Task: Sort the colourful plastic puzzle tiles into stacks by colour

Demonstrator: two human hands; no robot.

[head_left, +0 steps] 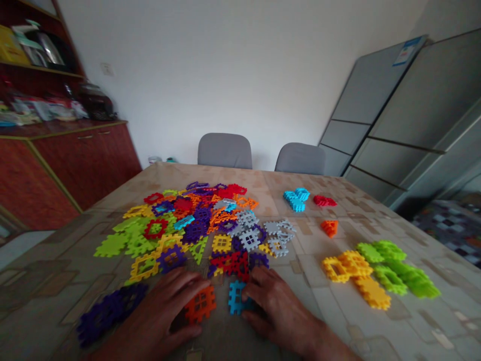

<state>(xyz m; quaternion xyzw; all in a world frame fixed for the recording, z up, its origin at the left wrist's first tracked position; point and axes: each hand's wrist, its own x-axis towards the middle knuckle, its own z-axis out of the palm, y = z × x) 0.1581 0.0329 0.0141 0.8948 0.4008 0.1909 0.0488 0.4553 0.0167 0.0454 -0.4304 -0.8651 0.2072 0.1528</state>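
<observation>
Label on fridge (405,54) seemingly unreadable.

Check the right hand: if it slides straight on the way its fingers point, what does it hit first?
The right hand points up-left, fingers almost at the red tile on the pile's near edge. That likely comes first; the blue tile already lies against the hand.

A home dining room: table (338,200), two grey chairs (225,150), wooden sideboard (75,160), refrigerator (413,115).
</observation>
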